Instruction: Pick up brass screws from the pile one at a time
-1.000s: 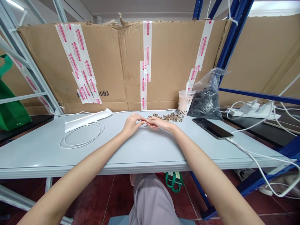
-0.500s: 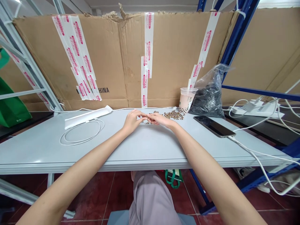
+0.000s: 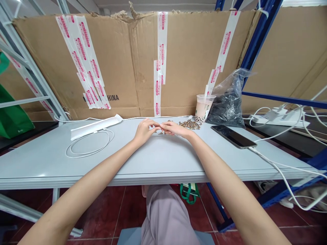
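My left hand (image 3: 145,130) is closed in a pinch over the grey-white table, its thumb and fingertips meeting those of my right hand (image 3: 174,128). The right hand's fingers are closed too and point left. Whatever sits between the fingertips is too small and covered to make out. Just right of my right hand lies a pile of small brass-coloured metal pieces (image 3: 191,124). A few loose metal pieces (image 3: 161,133) show below the fingertips, and others lie behind the right hand, partly hidden by it.
Behind the pile stand a bubble tea cup (image 3: 203,108) and a plastic bag of dark contents (image 3: 227,107). A smartphone (image 3: 233,136) with white cables lies right. On the left are a white paper strip (image 3: 95,127) and a coiled white cable (image 3: 74,154). Taped cardboard (image 3: 114,68) closes off the back.
Both hands stay at nearly the same spot, with fingertips together. A small brass-coloured bit visible at the fingertips before is now mostly covered. The view has tilted very slightly.
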Demonstrator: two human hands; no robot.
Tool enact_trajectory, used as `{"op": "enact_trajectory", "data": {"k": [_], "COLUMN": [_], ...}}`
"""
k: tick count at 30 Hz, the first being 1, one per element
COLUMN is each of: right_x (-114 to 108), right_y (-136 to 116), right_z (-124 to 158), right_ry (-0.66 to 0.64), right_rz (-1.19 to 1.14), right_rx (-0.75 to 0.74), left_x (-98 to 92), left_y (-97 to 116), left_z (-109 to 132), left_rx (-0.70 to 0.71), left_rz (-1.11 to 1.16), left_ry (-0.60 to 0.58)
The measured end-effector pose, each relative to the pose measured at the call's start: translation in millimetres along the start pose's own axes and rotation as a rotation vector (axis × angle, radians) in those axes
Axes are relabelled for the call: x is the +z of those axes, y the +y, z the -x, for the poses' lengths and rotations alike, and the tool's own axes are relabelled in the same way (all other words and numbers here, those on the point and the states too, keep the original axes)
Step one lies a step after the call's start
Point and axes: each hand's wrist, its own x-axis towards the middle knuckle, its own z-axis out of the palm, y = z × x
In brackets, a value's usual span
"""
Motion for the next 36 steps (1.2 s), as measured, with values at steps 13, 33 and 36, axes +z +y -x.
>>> {"op": "enact_trajectory", "data": {"k": [13,33,36], "right_x": [-23,-35,-33], "right_y": [-9,-4,-6], "right_z": [14,20,21], "right_ry": [0.393,0.211,0.205], "right_rz": [0.925,1.049,1.034], "right_rx": [0.419,0.55,0.545], "left_x": [2.3,-2.3,-5.9], "left_y": [-2,-32,-51], "left_z": [1,3,6], "left_rx": [-0.046,-0.063,-0.193], "left_rz": [0.032,-0.139,-0.172], "left_ry": [-0.16,-0.281,-0.284]}}
